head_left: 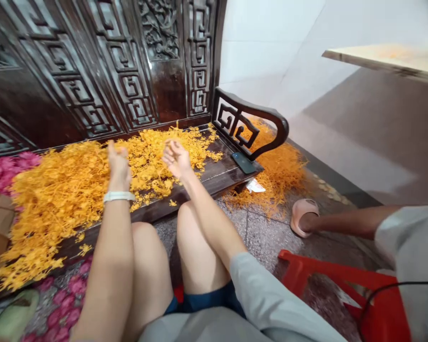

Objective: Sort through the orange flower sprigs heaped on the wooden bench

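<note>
My left hand [119, 166], with a pale band [119, 196] round the wrist, is raised over the near side of a large heap of yellow-orange plastic flower pieces [67, 183]. Its fingers point up and stand apart, and nothing shows between them. To its right, my right hand [177, 159] hovers above a looser spread of yellow flower pieces [151, 156]. Its fingers curl in towards the thumb, and the tips are slightly blurred. Whatever they hold, if anything, is too small to make out against the yellow behind.
The dark carved wooden bench [214, 173] bears the flowers, a phone [243, 162] and, far left, pink flowers [12, 168]. An orange stem pile [281, 166] lies on the floor past the armrest [267, 116]. A red stool [317, 270] and another person's leg [353, 221] are at right.
</note>
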Motion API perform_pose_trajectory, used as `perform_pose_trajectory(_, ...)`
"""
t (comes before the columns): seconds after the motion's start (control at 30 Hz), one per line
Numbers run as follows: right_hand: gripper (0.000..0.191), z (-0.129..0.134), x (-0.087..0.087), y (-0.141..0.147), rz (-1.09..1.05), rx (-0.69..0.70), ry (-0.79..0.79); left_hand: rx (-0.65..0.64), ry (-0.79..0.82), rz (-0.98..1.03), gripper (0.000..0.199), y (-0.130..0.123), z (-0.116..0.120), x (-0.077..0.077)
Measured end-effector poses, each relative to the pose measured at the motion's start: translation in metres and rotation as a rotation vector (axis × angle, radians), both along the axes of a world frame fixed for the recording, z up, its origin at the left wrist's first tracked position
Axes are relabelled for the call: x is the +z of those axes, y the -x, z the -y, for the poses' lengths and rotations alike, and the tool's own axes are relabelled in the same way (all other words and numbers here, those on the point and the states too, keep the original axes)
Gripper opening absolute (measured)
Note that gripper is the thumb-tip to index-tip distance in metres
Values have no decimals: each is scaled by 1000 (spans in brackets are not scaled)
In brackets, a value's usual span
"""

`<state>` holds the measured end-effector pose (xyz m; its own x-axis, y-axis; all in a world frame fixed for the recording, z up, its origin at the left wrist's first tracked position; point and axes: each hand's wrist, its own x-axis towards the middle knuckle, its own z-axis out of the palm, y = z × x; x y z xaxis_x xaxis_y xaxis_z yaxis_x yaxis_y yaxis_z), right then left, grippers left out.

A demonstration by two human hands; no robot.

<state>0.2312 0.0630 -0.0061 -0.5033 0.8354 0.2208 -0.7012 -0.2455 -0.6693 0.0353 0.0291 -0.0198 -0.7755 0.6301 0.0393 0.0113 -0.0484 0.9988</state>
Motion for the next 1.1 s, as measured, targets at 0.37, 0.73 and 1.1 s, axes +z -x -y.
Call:
perform_pose_trajectory(0.37, 31, -27, -8, -37, 18, -352, -9, -972, 56, -432, 65, -73, 0, 0)
perform_pose_trajectory(0.73, 93, -40, -32, -40, 432, -226, 162, -440, -119, -200, 43, -69, -14, 1)
perform_pose_trajectory(1.1, 80, -24, -28, -15, 695, -172, -231, -193, -43, -119, 30, -49, -11, 4)
